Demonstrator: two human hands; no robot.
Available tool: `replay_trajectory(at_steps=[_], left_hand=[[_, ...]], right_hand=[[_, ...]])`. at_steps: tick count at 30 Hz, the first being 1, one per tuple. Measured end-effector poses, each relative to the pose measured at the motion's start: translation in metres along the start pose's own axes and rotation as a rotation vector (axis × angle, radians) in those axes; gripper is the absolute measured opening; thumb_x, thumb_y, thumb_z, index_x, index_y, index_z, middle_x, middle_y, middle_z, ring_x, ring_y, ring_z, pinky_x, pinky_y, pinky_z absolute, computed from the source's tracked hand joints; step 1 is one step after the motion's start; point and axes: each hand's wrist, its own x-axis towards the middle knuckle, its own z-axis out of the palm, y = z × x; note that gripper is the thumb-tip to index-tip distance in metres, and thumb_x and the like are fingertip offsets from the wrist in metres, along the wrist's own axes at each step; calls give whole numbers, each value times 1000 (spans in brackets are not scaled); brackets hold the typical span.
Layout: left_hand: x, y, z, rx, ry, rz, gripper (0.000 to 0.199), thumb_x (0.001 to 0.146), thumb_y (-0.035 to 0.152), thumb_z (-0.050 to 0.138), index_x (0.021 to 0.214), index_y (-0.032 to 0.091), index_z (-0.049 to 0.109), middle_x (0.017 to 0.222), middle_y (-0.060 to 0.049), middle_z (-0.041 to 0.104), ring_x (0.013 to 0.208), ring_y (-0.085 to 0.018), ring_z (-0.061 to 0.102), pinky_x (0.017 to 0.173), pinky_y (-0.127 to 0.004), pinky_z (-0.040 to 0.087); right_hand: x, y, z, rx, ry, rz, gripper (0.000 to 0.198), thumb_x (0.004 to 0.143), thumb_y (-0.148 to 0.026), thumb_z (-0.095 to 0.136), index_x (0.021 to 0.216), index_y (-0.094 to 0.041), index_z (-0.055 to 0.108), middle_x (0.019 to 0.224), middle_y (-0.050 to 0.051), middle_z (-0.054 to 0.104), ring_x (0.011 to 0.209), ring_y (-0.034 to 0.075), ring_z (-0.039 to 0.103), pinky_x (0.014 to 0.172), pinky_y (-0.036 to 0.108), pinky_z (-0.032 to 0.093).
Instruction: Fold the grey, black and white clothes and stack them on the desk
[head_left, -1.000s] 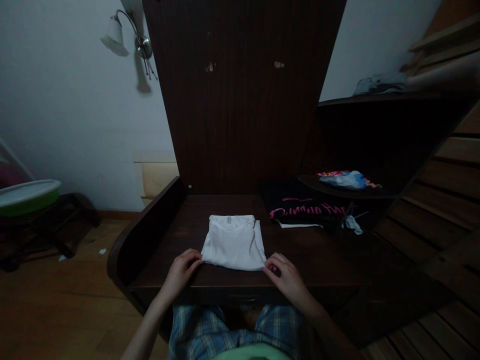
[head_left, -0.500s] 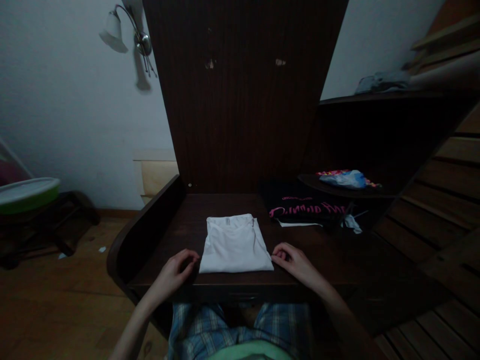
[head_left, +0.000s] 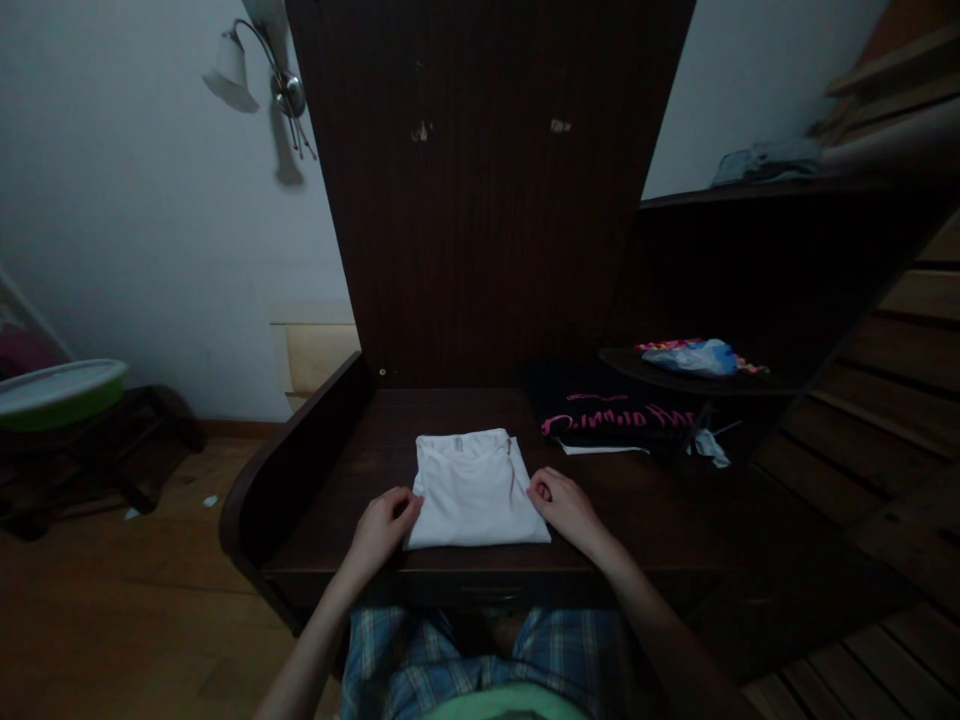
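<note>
The white shirt (head_left: 476,500) lies at my twelve o'clock on the counter (head_left: 615,530) — folding looks done, slight creases left. At its nine, my left grip (head_left: 384,523), at three, my right grip (head_left: 565,503) curl in — whether pinching, I can't tell.

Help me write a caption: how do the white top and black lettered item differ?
The white top looks plain; the black lettered item bears pink writing. The white top lies between left hand and right hand; the black lettered item sits farther back. Both are on the desktop.
</note>
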Motion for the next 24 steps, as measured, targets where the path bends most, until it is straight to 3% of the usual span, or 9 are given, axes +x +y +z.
replay_trajectory(at_steps=[5, 14, 21, 24], left_hand=[[0, -2, 5, -8, 38, -26, 30, 74, 39, 40, 57, 18, 52, 60, 0, 55, 59, -14, 51, 56, -23, 36], [2, -5, 2, -103, 39, -20, 20, 66, 34, 45, 59, 17, 54, 62, -1, 58, 63, -15, 54, 60, -23, 40], [-1, -15, -7, -79, 237, -111, 21, 65, 36, 46, 57, 18, 54, 59, 0, 58, 60, -15, 54, 58, -23, 40], [-3, -20, -7, -68, 245, -127, 20, 65, 35, 46, 58, 18, 54, 60, 0, 59, 61, -16, 54, 59, -23, 40]], right_hand=[[-3, 1, 3, 74, -56, -49, 9, 73, -23, 50, 67, -19, 55, 70, 1, 52, 63, 12, 51, 59, 22, 37], [0, -1, -3, 49, -41, -47, 16, 69, -15, 42, 62, -19, 56, 65, 0, 54, 61, 13, 51, 58, 22, 35], [-4, 0, -17, 2, 75, -4, 14, 67, -18, 43, 58, -20, 55, 61, 0, 53, 59, 13, 49, 56, 23, 34], [-7, 0, -18, 0, 106, 6, 15, 68, -19, 44, 58, -20, 55, 61, 0, 54, 59, 13, 49, 55, 22, 34]])
